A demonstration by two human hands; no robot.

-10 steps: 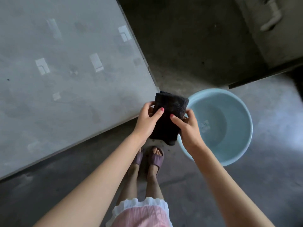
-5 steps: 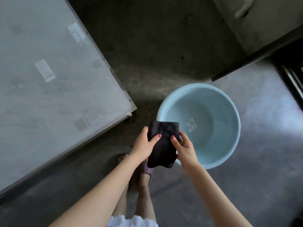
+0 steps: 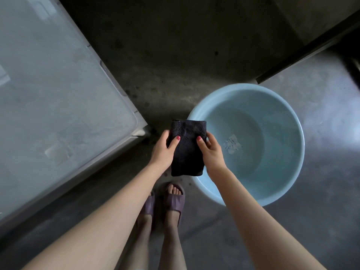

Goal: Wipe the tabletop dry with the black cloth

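Both hands' grip, left hand (image 3: 162, 151) and right hand (image 3: 212, 152), pinching folded black terry cloth (image 3: 187, 149) over pale blue round plastic basin (image 3: 272, 106) rim, grey glossy desk (image 3: 58, 104) nearby, wiping not started yet, basically everything left.

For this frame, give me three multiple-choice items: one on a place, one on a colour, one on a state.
1. Where is the black cloth?
A. spread on the tabletop
B. held in the air beside the basin's rim
C. lying on the floor

2. What colour is the basin?
A. light blue
B. red
C. white

3. How is the cloth held?
A. by the left hand alone
B. by neither hand
C. folded, by both hands

Key: 1 B, it hangs clear of the tabletop. 2 A, its rim and wall are pale blue. 3 C, the left hand and right hand each grip a side.
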